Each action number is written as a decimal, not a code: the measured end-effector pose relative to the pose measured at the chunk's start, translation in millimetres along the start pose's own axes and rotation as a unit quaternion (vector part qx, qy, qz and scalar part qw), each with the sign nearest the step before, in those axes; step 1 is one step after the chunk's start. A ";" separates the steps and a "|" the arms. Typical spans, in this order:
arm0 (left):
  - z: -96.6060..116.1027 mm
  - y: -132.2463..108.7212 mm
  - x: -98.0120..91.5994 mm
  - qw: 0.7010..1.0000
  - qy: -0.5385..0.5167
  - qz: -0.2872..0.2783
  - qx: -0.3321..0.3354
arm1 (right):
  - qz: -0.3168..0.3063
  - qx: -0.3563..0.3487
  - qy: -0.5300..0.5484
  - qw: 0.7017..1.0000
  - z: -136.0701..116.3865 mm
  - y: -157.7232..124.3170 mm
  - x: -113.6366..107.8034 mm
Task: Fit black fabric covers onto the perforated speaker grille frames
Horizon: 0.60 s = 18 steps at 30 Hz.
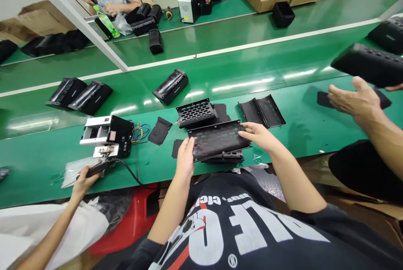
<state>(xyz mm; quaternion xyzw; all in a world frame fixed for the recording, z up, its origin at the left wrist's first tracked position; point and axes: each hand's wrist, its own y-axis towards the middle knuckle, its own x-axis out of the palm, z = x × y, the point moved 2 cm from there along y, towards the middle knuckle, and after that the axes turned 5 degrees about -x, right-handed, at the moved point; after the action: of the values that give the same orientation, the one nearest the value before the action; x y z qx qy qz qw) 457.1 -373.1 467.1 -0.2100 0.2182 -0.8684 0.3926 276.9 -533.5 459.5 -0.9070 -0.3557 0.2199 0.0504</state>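
Observation:
A black plastic grille panel [220, 137], with dark mesh cloth on its face, is held level between both my hands. My left hand [185, 154] grips its left end, thumb on top. At the right end, my right hand [258, 135] has its fingers on the upper corner. Beneath it lie more black panels [225, 157], partly covered by the one I hold. Just beyond is a slotted grille [198, 112] beside dark cloth sheets [222, 112]. Two mesh-covered panels [262, 111] lie side by side to the right.
A co-worker's hand [86, 177] holds an electric screwdriver [100, 168] near a screw feeder [107, 133] on the left. On the right, another person's hand [357, 95] is by a black speaker housing [371, 64]. More housings [171, 86] sit on the green conveyor [226, 68].

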 end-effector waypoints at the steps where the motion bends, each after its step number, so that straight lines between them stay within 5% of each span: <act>1: 0.3 0.9 0.0 1.000 0.013 -0.018 -0.005 | 0.003 0.001 0.004 1.000 0.7 1.0 -0.3; 8: 1.6 6.1 -2.5 0.988 0.066 -0.133 -0.030 | 0.016 0.012 -0.003 1.000 -0.3 6.0 -0.2; 18: 1.7 5.7 -7.1 0.985 0.032 -0.145 -0.083 | 0.016 0.044 0.121 0.992 9.6 5.0 -1.0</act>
<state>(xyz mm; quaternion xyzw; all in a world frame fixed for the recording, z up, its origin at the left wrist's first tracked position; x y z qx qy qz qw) 465.7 -371.4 464.0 -0.2438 0.2692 -0.9013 0.2361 275.2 -538.6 450.0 -0.9292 -0.3226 0.1250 0.1296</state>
